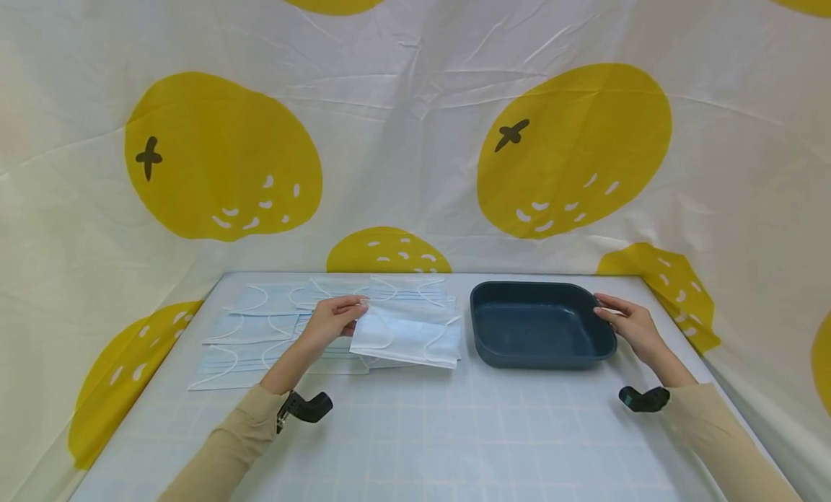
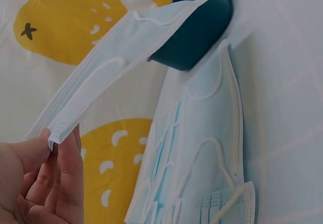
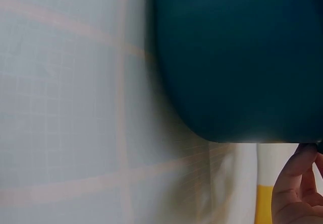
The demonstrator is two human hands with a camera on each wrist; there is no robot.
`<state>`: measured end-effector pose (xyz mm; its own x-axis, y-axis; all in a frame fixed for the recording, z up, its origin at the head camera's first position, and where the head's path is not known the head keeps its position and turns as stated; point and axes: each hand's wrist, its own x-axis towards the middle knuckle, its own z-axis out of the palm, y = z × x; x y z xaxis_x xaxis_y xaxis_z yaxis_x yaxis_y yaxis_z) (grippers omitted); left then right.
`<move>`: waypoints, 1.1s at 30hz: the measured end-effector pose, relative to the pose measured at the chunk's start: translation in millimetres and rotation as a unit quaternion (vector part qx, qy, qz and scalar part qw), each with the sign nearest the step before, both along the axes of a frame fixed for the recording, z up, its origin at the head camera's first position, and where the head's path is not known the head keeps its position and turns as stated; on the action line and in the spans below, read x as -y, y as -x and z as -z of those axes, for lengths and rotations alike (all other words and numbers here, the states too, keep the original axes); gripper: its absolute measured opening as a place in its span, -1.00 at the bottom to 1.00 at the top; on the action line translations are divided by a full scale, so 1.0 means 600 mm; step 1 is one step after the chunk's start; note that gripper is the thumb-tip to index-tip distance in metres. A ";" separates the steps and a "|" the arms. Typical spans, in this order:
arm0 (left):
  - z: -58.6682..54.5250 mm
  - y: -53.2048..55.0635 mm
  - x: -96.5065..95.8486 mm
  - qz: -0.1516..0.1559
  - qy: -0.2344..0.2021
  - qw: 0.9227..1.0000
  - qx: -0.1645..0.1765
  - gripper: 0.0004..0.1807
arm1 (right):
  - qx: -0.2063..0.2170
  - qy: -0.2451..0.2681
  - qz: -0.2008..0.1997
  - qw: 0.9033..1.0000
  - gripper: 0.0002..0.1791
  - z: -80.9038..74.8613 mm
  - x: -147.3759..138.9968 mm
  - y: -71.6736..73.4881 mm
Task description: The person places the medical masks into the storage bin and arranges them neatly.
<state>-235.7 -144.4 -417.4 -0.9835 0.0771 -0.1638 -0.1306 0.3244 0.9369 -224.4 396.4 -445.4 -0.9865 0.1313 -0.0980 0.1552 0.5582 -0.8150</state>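
My left hand (image 1: 334, 318) pinches a light blue face mask (image 1: 405, 340) at its left end between thumb and fingers. In the left wrist view the held mask (image 2: 113, 70) is raised and slants away from the fingers, its white ear loops showing. More face masks (image 1: 260, 329) lie spread and overlapping on the table under and left of it. My right hand (image 1: 630, 325) grips the right rim of a dark blue rectangular bin (image 1: 539, 359), which stands with its bare inside showing. The right wrist view has the bin's side wall (image 3: 237, 67) close up, with fingers at its edge.
The table (image 1: 448, 444) has a pale grid-patterned cover. Behind and beside it hangs a white curtain (image 1: 402, 148) with large yellow fruit prints. A black wrist camera (image 1: 311, 407) sits on the left wrist, and another camera (image 1: 643, 399) on the right.
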 end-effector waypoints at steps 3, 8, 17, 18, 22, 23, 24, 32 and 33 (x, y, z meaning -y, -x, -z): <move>-0.001 0.004 -0.013 0.001 -0.017 1.000 0.006 -0.59 | -0.001 0.000 -0.001 1.000 -0.26 0.001 0.000 -0.001; 0.001 0.009 -0.038 0.000 -0.031 0.999 0.010 -0.58 | 0.001 0.001 0.001 1.000 -0.26 0.003 -0.001 -0.001; 0.006 0.021 -0.081 0.002 -0.061 0.998 0.016 -0.57 | 0.012 0.005 0.008 1.000 -0.27 0.003 0.000 0.001; 0.007 0.022 -0.086 0.001 -0.063 0.998 0.017 -0.57 | 0.011 0.007 0.009 1.000 -0.27 0.004 0.000 0.001; 0.006 0.025 -0.106 -0.001 -0.076 0.997 0.018 -0.56 | 0.010 0.012 0.010 1.000 -0.26 0.007 -0.003 0.004; 0.005 0.025 -0.111 -0.002 -0.079 0.997 0.018 -0.57 | 0.011 0.011 0.010 1.000 -0.26 0.008 -0.004 0.004; 0.005 0.025 -0.115 -0.003 -0.082 0.996 0.019 -0.57 | 0.011 0.010 0.011 1.000 -0.26 0.009 -0.005 0.005; 0.003 0.029 -0.149 0.001 -0.095 0.995 0.029 -0.60 | 0.017 0.021 0.011 1.000 -0.24 0.012 -0.004 0.006; 0.002 0.029 -0.153 0.003 -0.098 0.995 0.030 -0.60 | 0.017 0.020 0.011 1.000 -0.24 0.012 -0.004 0.006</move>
<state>-253.4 -52.7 -418.8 -0.9716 0.1189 -0.2044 -0.1877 0.1381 0.9725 -227.8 398.6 -452.7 -0.9796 0.1475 -0.1364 0.1943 0.5219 -0.8306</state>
